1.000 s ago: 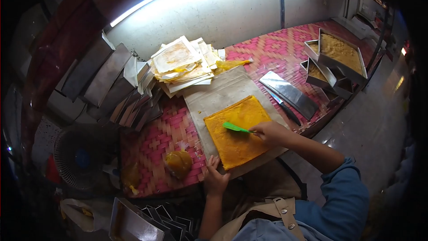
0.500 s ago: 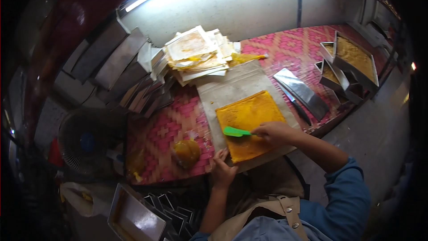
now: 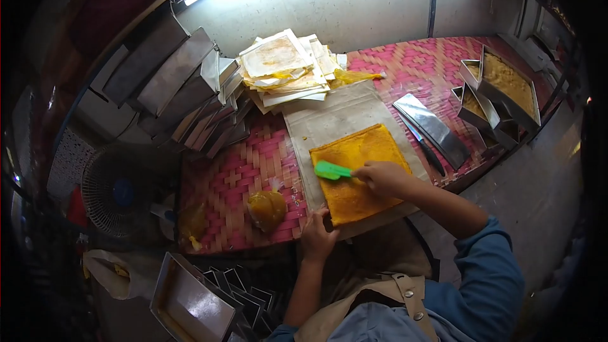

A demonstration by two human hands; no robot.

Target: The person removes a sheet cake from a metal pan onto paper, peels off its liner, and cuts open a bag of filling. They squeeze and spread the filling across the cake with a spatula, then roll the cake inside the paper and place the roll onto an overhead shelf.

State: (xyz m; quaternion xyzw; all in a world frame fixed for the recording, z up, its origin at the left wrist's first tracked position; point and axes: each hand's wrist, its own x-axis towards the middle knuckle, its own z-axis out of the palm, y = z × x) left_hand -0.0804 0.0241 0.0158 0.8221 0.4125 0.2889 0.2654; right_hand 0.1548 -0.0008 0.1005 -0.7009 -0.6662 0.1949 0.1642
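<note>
A flat, square yellow-orange sheet cake (image 3: 364, 199) lies on brown paper (image 3: 335, 111) on the table. My right hand (image 3: 383, 177) is closed round the handle of a green spatula (image 3: 331, 170), whose blade rests on the cake's left part. At the cake's near left corner, my left hand (image 3: 318, 235) has its fingers bent on the edge of the brown paper, and its fingertips are partly hidden. To the left sits a plastic bag of yellow-brown filling (image 3: 266, 209).
Stained paper sheets (image 3: 278, 60) are piled at the back. A knife (image 3: 427, 152) lies beside a metal lid or pan (image 3: 434, 130). Filled cake tins (image 3: 506, 85) stand at right. Stacked tins (image 3: 174, 73) and a fan (image 3: 120, 193) are at left; an upright tin (image 3: 193, 304) is below.
The spatula blade has moved slightly away from me over the cake, with my right hand. My left hand stays by the near left corner. The whole view has shifted a little.
</note>
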